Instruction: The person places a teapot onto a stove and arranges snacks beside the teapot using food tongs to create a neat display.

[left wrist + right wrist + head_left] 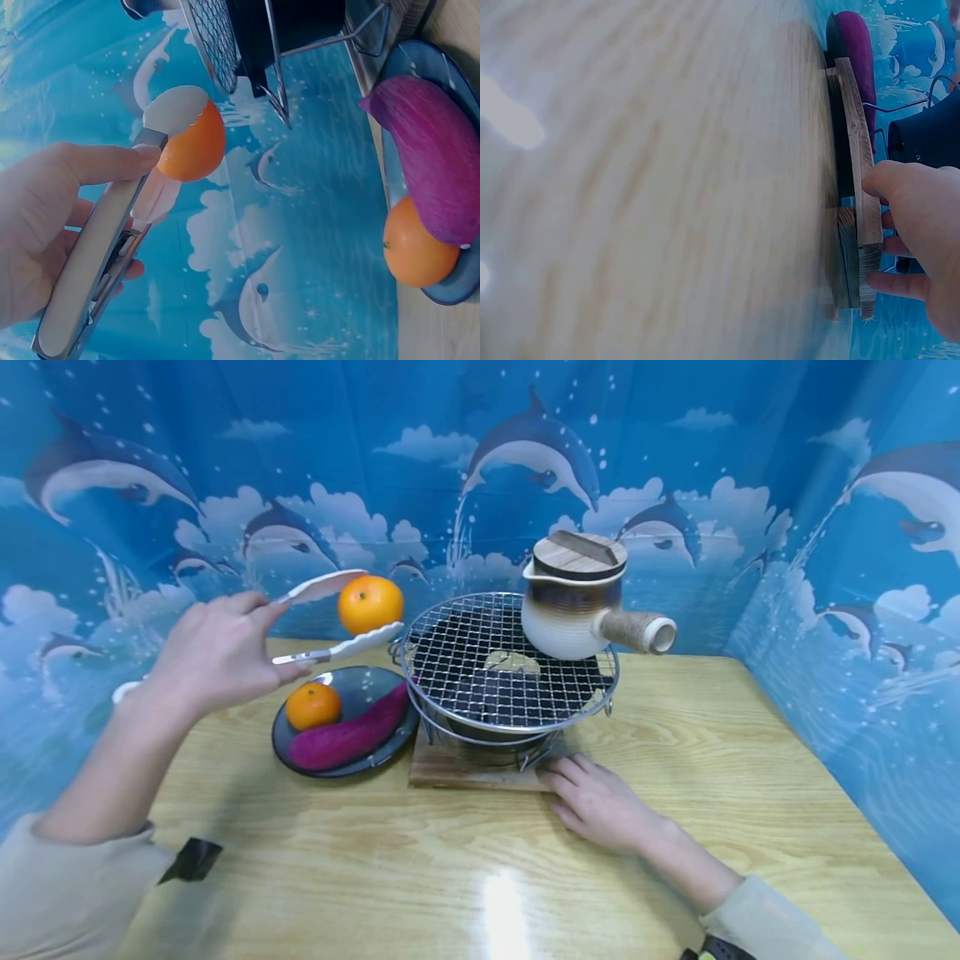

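Dolphin-print curtain hung behind and to the sides, probably to screen off the room. Wood-grain table used as the work surface. Round wire mesh rack held up over a black stove body by a wire stand, presumably so food can be set above heat (no flame seen). Wooden board placed underneath, likely to protect the tabletop. Dark plate set just left of the stove, within easy reach. Side-handled teapot stood on the rack's far right part, lidded, its wrapped handle pointed right past the rim, likely so it can be taken away from the heat. White-tipped tongs gripped by the left hand, thumb on one arm and fingers on the other, so the tips can be squeezed. Board's right front corner touched by the right hand, perhaps for steadying; whether gripped or only touched, cannot be told. Long purple vegetable laid across the plate, beside a mandarin orange. Second mandarin pinched in the tong tips, held in the air above the plate, just left of the rack.
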Motion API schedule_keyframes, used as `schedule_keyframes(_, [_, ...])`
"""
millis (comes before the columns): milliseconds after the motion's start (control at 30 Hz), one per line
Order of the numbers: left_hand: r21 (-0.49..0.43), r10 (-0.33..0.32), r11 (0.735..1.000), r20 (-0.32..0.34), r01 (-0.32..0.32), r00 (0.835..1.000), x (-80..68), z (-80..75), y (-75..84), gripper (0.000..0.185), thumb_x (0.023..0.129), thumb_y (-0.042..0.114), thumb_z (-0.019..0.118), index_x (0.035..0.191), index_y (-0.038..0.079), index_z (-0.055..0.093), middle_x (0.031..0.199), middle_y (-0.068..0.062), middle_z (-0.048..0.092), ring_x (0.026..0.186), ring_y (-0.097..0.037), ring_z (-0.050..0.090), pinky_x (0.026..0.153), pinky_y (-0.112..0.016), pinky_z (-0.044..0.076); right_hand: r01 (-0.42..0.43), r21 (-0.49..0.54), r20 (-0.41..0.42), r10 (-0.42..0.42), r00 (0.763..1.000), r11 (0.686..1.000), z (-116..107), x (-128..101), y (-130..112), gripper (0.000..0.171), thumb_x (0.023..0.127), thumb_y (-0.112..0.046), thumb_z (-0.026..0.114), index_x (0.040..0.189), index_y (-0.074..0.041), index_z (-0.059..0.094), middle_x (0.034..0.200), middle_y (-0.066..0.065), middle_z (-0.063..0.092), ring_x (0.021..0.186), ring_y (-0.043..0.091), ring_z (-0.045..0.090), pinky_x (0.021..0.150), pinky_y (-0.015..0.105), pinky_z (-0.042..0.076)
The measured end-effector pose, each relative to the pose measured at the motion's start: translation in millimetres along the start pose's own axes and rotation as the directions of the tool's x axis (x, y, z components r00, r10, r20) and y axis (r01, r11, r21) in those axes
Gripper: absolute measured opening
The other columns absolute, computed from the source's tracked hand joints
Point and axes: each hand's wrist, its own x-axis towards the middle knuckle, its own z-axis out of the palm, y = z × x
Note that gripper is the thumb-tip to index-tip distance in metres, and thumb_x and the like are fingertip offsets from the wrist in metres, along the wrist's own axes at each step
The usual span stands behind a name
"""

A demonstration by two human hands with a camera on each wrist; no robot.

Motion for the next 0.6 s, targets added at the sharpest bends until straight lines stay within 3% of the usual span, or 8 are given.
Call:
schedule_keyframes(167, [0.000,0.017,1.000,-0.008,-0.017,1.000,-1.0,-6.4,9.0,0.074,0.069,0.040,0.078,0.122,-0.005,0.054,0.110,-0.027,0.052,0.086,-0.040,0.049,0.069,-0.050,0.042,-0.008,0.003,0.010,0.008,1.000,1.000,-0.7,0.1,-0.1,0.040,0.079,-0.020,0.068,0.114,-0.002,0.060,0.107,0.008,0.058,0.098,0.024,0.053,0.085,0.038,0.046])
schedule_keyframes(367, [-0.006,0.056,0.998,-0.013,-0.056,0.998,-2.8,-11.9,21.2,0.072,0.069,0.036,0.078,0.123,-0.006,0.053,0.116,-0.027,0.051,0.096,-0.043,0.048,0.078,-0.056,0.040,-0.006,0.000,0.017,0.006,1.000,1.000,-1.4,0.3,0.1,0.041,0.079,-0.021,0.068,0.114,-0.002,0.060,0.108,0.008,0.058,0.099,0.025,0.053,0.086,0.038,0.046])
schedule_keyframes(600, [-0.023,0.118,0.993,-0.038,-0.119,0.992,-4.1,-15.1,33.6,0.070,0.067,0.034,0.080,0.121,-0.003,0.056,0.115,-0.025,0.053,0.093,-0.040,0.050,0.075,-0.052,0.042,0.001,0.000,0.003,-0.001,1.000,1.000,-0.2,-0.1,0.5,0.040,0.079,-0.020,0.069,0.113,-0.002,0.060,0.107,0.008,0.058,0.099,0.024,0.053,0.086,0.037,0.046])
